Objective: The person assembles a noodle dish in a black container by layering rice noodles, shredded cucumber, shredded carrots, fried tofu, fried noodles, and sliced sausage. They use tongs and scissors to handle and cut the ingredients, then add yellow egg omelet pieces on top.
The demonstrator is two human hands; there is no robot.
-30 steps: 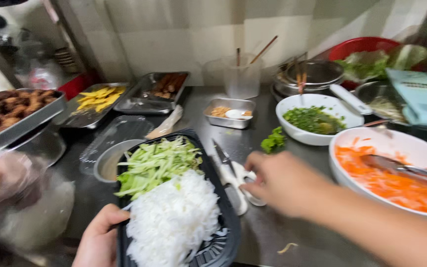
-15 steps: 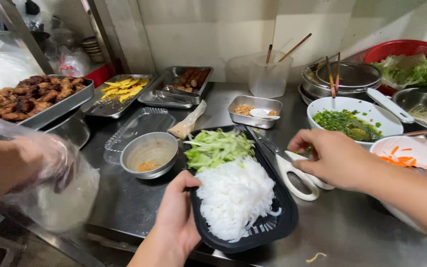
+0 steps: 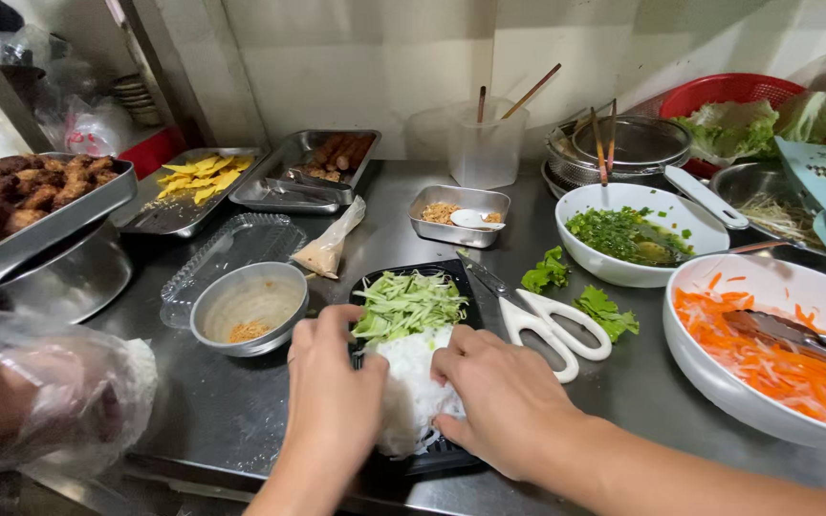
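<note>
My right hand [image 3: 504,401] left the scissors [image 3: 552,325]; both hands' fingers now press flat on the rice noodles [image 3: 408,387], my left hand [image 3: 332,382] too, gripping nothing.

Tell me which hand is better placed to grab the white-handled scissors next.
Right. The right hand rests on the white noodles in the black tray, on the side where the white-handled scissors lie. The left hand sits on the tray's far side and would probably have to cross over.
</note>
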